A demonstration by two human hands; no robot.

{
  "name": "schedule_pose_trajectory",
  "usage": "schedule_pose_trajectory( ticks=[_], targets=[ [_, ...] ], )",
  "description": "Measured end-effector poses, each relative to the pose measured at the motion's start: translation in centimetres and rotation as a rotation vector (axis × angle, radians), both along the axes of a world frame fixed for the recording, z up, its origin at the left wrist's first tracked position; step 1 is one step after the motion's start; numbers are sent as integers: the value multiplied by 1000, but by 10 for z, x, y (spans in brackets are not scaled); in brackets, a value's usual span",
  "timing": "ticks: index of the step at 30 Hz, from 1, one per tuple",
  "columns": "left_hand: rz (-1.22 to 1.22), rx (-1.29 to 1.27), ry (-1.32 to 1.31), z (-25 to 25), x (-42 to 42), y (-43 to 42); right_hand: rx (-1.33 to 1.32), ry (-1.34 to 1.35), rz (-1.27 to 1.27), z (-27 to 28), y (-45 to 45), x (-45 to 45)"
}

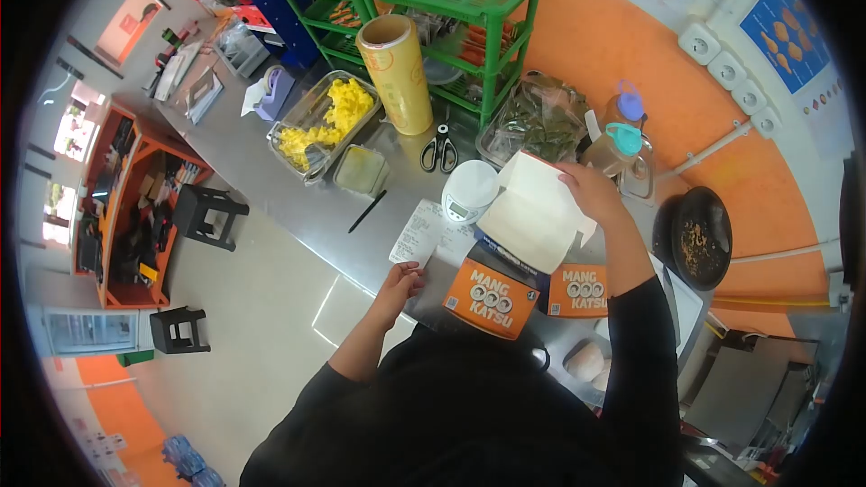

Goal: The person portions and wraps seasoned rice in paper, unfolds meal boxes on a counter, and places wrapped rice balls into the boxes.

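Note:
My left hand (400,288) is closed at the lower edge of a printed paper receipt (417,233), which lies over the near edge of the steel counter. My right hand (594,192) grips the raised pale lid of an orange and dark takeaway box (492,298) lettered MANG KATSU. The box stands open in front of my body, and its inside is mostly hidden by the lid. Beside it is a second orange box (577,290) with the same lettering, partly behind my right arm. A white kitchen scale (470,191) sits just beyond the receipt.
Black-handled scissors (439,151), a black pen (367,212) and a yellow film roll (395,77) are on the counter. Behind them are a tray of yellow food (328,124) and a green rack (451,0). Squeeze bottles (617,146) and a dark pan (700,236) are at right.

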State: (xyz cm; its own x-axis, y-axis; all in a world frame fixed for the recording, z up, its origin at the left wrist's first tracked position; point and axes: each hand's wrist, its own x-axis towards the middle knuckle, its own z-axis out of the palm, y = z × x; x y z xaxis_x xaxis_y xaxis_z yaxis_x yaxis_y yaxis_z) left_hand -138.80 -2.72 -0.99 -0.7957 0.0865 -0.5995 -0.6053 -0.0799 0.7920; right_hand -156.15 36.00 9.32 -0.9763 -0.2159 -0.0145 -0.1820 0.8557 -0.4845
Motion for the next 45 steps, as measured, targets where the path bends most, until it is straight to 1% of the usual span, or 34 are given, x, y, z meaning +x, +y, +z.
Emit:
schedule_pose_trajectory(
  ticks=[1,5,8,10,11,12,14,16,18,20,21,22,23,24,26,27,28,29,31,32,35,36,38,39,41,42,44,45],
  targets=[
    [-42,4,-19,-4,2,-1,58,56,-26,2,-2,0],
    [-133,-1,-65,-2,5,4,61,97,-21,2,3,-5],
    [-187,4,-65,-5,6,8,12,137,-8,-5,2,-1],
    [-214,21,-64,-7,5,10,103,184,-34,-6,-4,6],
    [-218,25,-64,-7,6,11,80,115,-52,2,-8,13],
    [-212,17,-59,-7,7,11,84,115,-55,11,-16,22],
    [-213,13,-53,-4,8,9,265,686,-12,22,-37,48],
    [-210,-4,-49,-1,10,5,-100,221,102,-7,-60,88],
    [-213,-11,-61,6,11,4,-69,-69,417,-35,-85,141],
    [-217,-16,-72,5,13,4,196,27,349,-58,-101,189],
    [-223,-22,-66,3,14,3,197,25,336,-66,-102,196],
    [-229,-27,-57,1,15,4,156,-45,330,-73,-101,199],
    [-240,-26,-54,2,15,7,115,-113,325,-72,-101,200],
    [-222,-50,-60,3,16,9,116,-112,315,-71,-98,198],
    [-216,-78,-65,9,18,15,68,-254,195,-68,-93,190],
    [-247,-38,-94,15,19,19,65,-253,184,-77,-91,193],
    [-280,0,-121,18,19,24,48,-189,157,-92,-88,193],
    [-292,-2,-118,16,19,27,33,-123,130,-92,-87,193],
    [-413,182,-267,9,20,34,47,-161,129,-91,-89,198],
    [-422,178,-263,11,21,40,61,-206,139,-87,-92,200],
    [-311,436,-166,19,26,57,71,-259,68,-74,-99,199],
    [-320,433,-163,23,26,58,69,-254,60,-68,-96,196],
    [-201,335,-35,36,24,60,-335,-369,-33,-54,-88,187],
    [-206,333,-32,43,24,62,-338,-364,-37,-40,-89,189],
    [-232,239,237,54,33,61,-953,-449,29,-11,-96,202],
    [-235,235,231,59,34,60,-959,-452,26,0,-100,208],
    [-373,260,249,67,31,59,-903,-274,212,13,-106,215],
    [-388,218,287,60,27,53,-1051,-417,215,12,-98,215]
  ],
)
